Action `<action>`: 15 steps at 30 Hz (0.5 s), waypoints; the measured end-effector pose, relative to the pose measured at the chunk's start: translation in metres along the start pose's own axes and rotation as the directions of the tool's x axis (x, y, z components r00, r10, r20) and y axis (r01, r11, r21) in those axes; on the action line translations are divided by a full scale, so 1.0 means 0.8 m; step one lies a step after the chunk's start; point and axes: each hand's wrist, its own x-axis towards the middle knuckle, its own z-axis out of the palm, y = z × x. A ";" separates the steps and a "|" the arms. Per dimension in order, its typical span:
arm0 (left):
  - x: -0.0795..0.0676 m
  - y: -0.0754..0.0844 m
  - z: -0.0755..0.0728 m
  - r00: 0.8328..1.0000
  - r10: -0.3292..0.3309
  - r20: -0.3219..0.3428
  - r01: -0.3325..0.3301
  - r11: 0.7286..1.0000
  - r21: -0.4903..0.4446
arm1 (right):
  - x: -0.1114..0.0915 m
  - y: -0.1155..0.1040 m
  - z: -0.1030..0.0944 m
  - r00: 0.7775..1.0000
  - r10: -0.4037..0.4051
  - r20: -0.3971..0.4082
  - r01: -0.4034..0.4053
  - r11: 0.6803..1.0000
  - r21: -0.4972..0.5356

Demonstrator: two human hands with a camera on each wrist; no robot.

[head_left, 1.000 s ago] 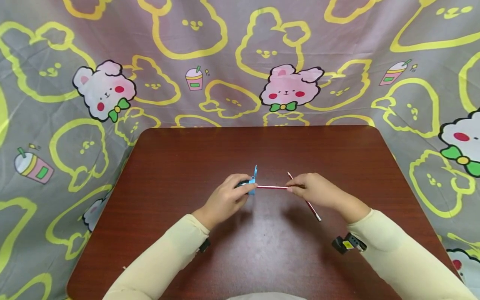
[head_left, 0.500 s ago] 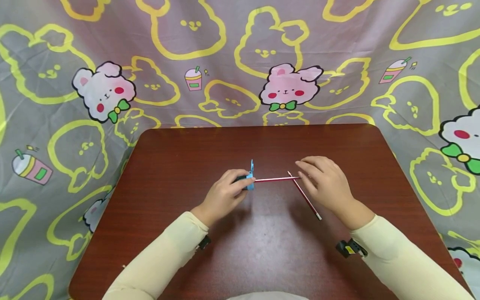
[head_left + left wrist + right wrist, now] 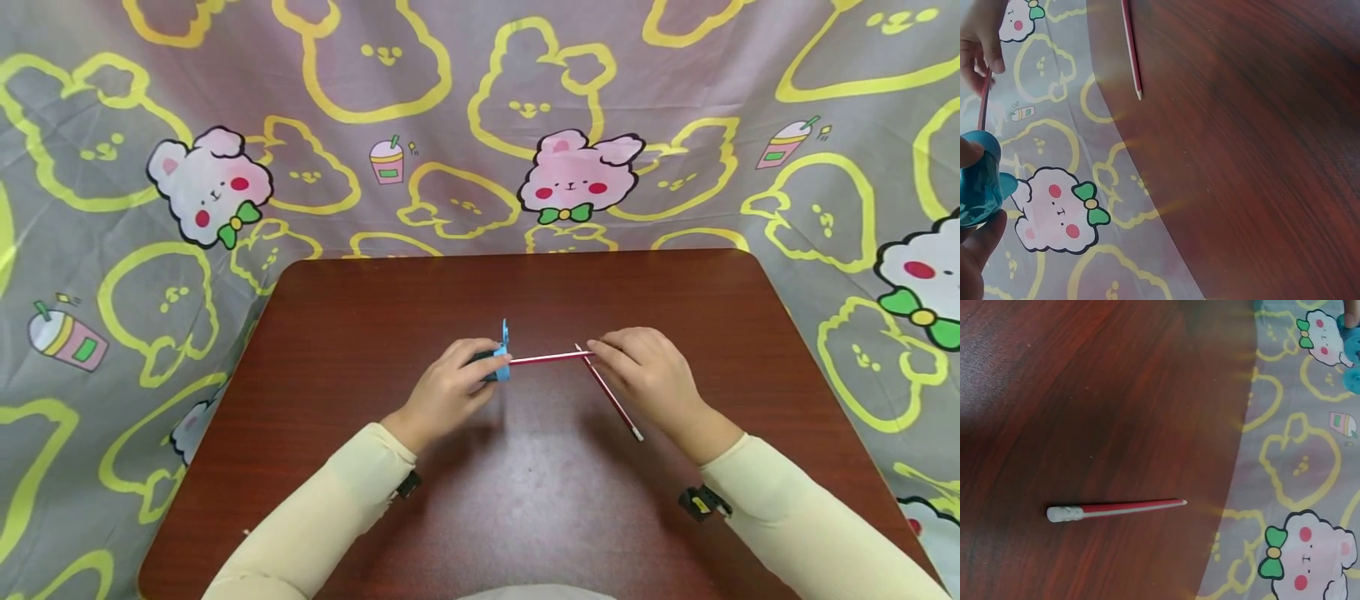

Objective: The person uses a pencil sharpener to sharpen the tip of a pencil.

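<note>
My left hand [image 3: 448,382] grips a blue pencil sharpener [image 3: 502,365] with a see-through body [image 3: 980,187]; its lid [image 3: 505,333] stands up, swung away. A red and white striped pencil [image 3: 550,358] runs level from the sharpener toward the right, its left end hidden inside. At the pencil's other end, my right hand [image 3: 654,373] pinches it between thumb and fingertips, as the left wrist view also shows. Below lies a second striped pencil [image 3: 1129,507] on the table, with a white eraser end nearest me and a sharpened point facing away.
The dark red-brown table [image 3: 360,317] has rounded far corners. A patterned cloth [image 3: 465,108] hangs behind it and along both sides. A tiny pale speck [image 3: 246,532] lies near the left forearm.
My right hand has let go of the pencil's end, turned with fingers spread, and closed on it again. The left hand and sharpener have shifted slightly away from me.
</note>
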 end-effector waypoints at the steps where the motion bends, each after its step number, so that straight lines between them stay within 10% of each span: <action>1: 0.000 0.001 0.000 1.000 -0.005 -0.001 0.005 1.000 -0.005 | -0.001 -0.001 0.001 1.000 -0.005 -0.005 0.005 1.000 -0.003; 10: 0.000 0.003 -0.002 1.000 -0.001 -0.011 0.001 1.000 -0.026 | -0.002 -0.011 0.003 0.984 0.108 0.141 -0.117 0.992 0.054; 15: -0.004 0.001 0.000 0.997 0.074 -0.008 -0.074 0.997 -0.008 | 0.005 -0.008 -0.004 0.854 0.238 0.464 -0.354 0.917 0.182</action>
